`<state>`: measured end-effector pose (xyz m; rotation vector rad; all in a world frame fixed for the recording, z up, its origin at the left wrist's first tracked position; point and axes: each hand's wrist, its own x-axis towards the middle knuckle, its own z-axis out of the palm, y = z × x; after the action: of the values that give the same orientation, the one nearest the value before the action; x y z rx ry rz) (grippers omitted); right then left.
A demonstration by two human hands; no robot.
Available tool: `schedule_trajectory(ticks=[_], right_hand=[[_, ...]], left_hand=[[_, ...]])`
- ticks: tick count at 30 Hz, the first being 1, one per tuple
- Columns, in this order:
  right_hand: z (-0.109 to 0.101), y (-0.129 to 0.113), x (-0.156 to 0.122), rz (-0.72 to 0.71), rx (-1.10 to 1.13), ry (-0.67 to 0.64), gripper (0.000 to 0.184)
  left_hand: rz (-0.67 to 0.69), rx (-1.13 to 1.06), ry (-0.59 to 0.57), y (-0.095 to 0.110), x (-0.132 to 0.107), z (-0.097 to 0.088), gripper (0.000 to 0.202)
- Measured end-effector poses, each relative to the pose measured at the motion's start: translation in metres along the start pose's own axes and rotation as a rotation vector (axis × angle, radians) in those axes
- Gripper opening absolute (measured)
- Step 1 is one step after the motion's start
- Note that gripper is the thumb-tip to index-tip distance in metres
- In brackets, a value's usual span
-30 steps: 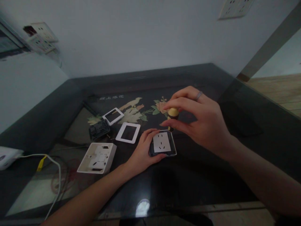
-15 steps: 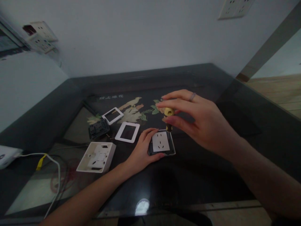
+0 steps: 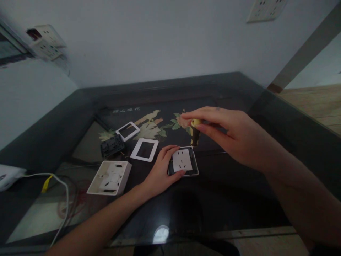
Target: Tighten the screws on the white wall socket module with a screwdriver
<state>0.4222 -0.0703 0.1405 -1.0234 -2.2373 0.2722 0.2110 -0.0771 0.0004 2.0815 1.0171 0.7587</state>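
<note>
My left hand [image 3: 162,169] grips the left side of a wall socket [image 3: 182,160], whose white slotted face sits in a dark frame on a white box. In my right hand [image 3: 223,129] is a screwdriver [image 3: 195,132] with a yellow and black handle, pinched at its top between thumb and fingers. It stands a little tilted, its tip down at the socket's upper right edge. Left of my left hand lie two white cover frames [image 3: 144,149] and a dark socket module [image 3: 112,145]. An open white mounting box [image 3: 109,178] lies closer to me.
Small screws [image 3: 124,155] lie beside the dark module. A white cable [image 3: 65,199] with a yellow tag runs from a white device [image 3: 10,177] at the left. The glossy dark table [image 3: 234,199] meets the wall, which carries sockets [image 3: 266,10].
The right hand has shifted slightly and its fingers have turned and straightened around the handle. The screwdriver leans more to the right. The left hand and socket have stayed in place.
</note>
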Motion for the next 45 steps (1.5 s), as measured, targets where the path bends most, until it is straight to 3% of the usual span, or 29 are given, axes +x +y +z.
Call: schedule_trajectory(ticks=[2,8,12,16,24,33,36,41,45], right_hand=[[0.003,0.001,-0.001,-0.006,-0.013,0.024,0.026],[0.024,0.0,-0.002,-0.04,-0.153,0.289,0.015],[0.018,-0.004,-0.001,0.028,-0.015,0.177,0.028],[0.008,-0.003,-0.001,0.015,0.033,0.046,0.027],[0.02,0.002,-0.002,-0.036,-0.222,0.25,0.021],[0.002,0.003,-0.003,-0.047,-0.037,0.013,0.043],[0.005,0.005,-0.003,-0.085,-0.084,0.061,0.032],[0.018,0.001,-0.002,-0.051,-0.137,0.269,0.017],[0.018,-0.003,-0.003,-0.014,-0.054,0.221,0.024]], left_hand=[[0.003,-0.009,0.005,-0.001,0.0,0.0,0.054],[0.009,-0.013,0.006,-0.002,0.0,-0.001,0.051],[0.011,-0.01,0.002,-0.001,0.001,-0.001,0.051],[0.016,-0.006,0.005,-0.002,0.001,-0.001,0.051],[0.02,-0.016,0.008,-0.003,0.001,-0.001,0.051],[0.023,-0.006,0.008,-0.005,0.002,0.0,0.052],[0.031,-0.004,0.008,-0.004,0.001,0.0,0.051],[0.031,-0.004,0.005,-0.004,0.0,0.0,0.05],[0.038,0.001,0.006,-0.005,0.001,0.0,0.051]])
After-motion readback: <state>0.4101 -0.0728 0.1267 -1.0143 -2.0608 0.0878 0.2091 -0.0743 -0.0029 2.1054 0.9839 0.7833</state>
